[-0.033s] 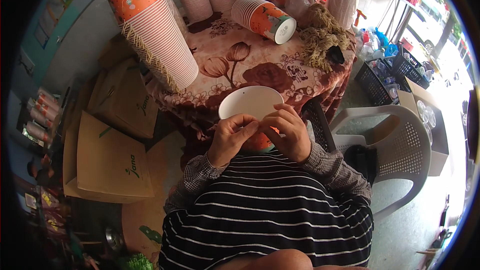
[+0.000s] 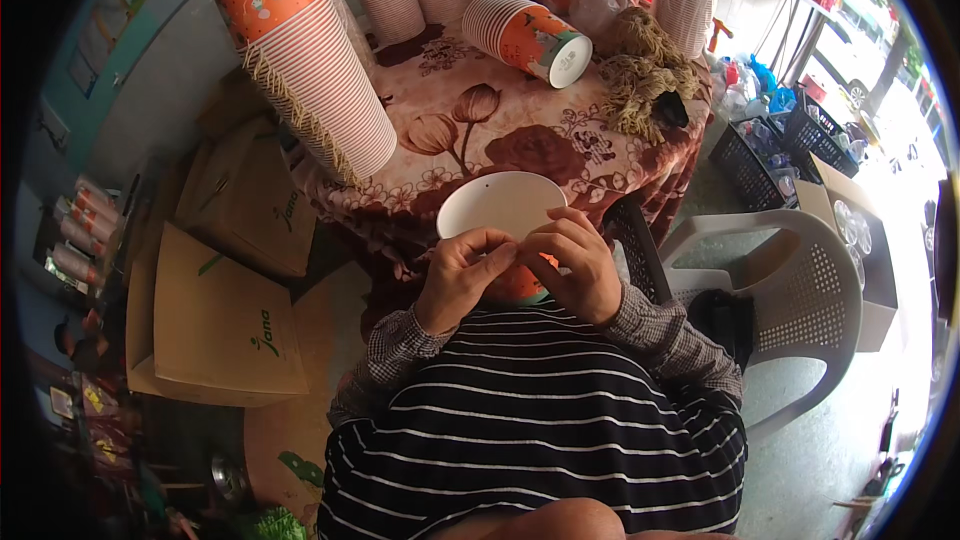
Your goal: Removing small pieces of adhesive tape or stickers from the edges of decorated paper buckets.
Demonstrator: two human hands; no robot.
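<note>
A paper bucket [image 2: 500,202] with a white inside and an orange outside stands upright in front of my body, at the table's near edge. One small dark hole shows near its far rim. Over its near rim my left hand [image 2: 462,275] and my right hand [image 2: 578,265] meet, thumbs and fingertips pinched together. Whatever lies between the fingertips is hidden or too small to make out. To the left leans a tall stack of nested orange buckets [image 2: 310,70], with twisted cord loops [image 2: 300,120] along its side. A bundle of tan cords [image 2: 640,70] lies at the table's far right.
A shorter bucket stack [image 2: 530,38] lies on its side on the flowered tablecloth [image 2: 430,155]. Wrapped bucket stacks [image 2: 390,0] line the back. Cardboard boxes [image 2: 230,320] stand at left. A plastic chair [image 2: 800,310] is at right, with black crates [image 2: 755,165] beyond.
</note>
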